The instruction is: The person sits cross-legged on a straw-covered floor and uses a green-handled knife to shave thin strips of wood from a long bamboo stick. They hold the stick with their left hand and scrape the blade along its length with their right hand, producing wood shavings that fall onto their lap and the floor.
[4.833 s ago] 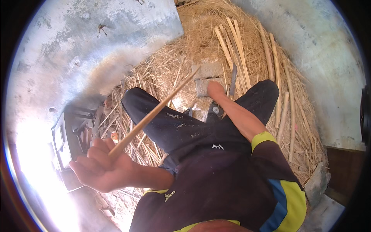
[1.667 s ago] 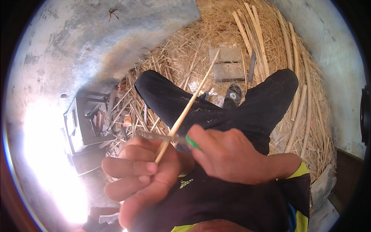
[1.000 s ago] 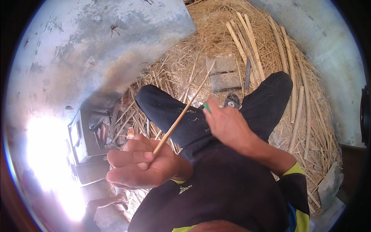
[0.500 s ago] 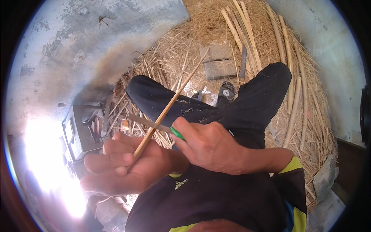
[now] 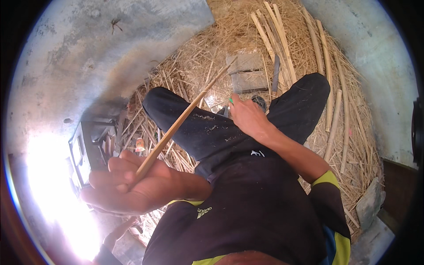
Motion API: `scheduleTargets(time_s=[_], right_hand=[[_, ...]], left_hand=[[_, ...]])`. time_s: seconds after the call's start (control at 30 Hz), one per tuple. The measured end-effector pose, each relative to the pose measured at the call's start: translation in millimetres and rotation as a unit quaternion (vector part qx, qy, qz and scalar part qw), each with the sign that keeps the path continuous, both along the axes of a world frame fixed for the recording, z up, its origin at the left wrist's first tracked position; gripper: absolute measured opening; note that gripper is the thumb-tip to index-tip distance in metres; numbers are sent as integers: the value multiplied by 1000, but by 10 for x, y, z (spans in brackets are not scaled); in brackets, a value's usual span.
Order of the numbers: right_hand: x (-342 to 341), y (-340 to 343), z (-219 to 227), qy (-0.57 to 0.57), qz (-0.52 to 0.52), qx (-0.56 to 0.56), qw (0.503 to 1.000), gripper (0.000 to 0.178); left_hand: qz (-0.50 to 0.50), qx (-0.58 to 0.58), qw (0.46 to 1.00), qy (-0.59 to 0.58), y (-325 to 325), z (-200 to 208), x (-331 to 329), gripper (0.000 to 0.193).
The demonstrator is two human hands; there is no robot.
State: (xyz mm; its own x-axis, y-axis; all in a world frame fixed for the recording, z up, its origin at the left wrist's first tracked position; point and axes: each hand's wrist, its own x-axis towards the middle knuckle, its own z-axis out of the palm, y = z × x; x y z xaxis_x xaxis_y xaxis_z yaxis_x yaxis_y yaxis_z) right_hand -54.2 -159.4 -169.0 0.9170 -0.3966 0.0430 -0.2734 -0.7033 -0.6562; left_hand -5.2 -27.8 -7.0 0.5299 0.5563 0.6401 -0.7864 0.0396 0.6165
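Note:
My left hand (image 5: 148,187) is closed round the thick end of a long bamboo strip (image 5: 179,121), which slants up and away to the right and tapers to a thin tip. Farther out, above my dark trousers, my right hand (image 5: 249,118) grips a knife by its green handle (image 5: 230,101). Only a bit of that handle shows, and I cannot make out the blade in this frame. The right hand is apart from the strip, to the right of its upper half. Pale shavings cling to the trousers (image 5: 198,137) under the strip.
Straw and shavings (image 5: 194,66) cover the floor between grey walls (image 5: 110,53). Several long bamboo poles (image 5: 329,79) lie at the right. Two flat blocks (image 5: 249,81) sit beyond my feet. At the left are a dark frame-like box (image 5: 86,152) and an orange cup (image 5: 140,144).
My right hand has moved the knife off the bamboo strip, outward and to the right; earlier its blade lay across the strip. My left hand has shifted slightly left, still holding the strip.

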Motion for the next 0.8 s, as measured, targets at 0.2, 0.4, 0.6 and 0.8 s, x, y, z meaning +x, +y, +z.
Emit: scheduleTargets(time_s=[0.2,0.4,0.6,0.8], right_hand=[[-104,312,294,-144,63,118,981,22],[-17,190,491,-42,42,98,993,17],[-381,580,1276,-130,231,143,954,18],[-448,494,1562,-71,262,161,949,21]], left_hand=[[35,0,999,25,-54,-35,-41,41],[27,-13,999,34,-33,16,39,38],[80,-19,996,25,-145,29,-1,40],[-23,-8,995,-96,-78,-40,-8,40]])
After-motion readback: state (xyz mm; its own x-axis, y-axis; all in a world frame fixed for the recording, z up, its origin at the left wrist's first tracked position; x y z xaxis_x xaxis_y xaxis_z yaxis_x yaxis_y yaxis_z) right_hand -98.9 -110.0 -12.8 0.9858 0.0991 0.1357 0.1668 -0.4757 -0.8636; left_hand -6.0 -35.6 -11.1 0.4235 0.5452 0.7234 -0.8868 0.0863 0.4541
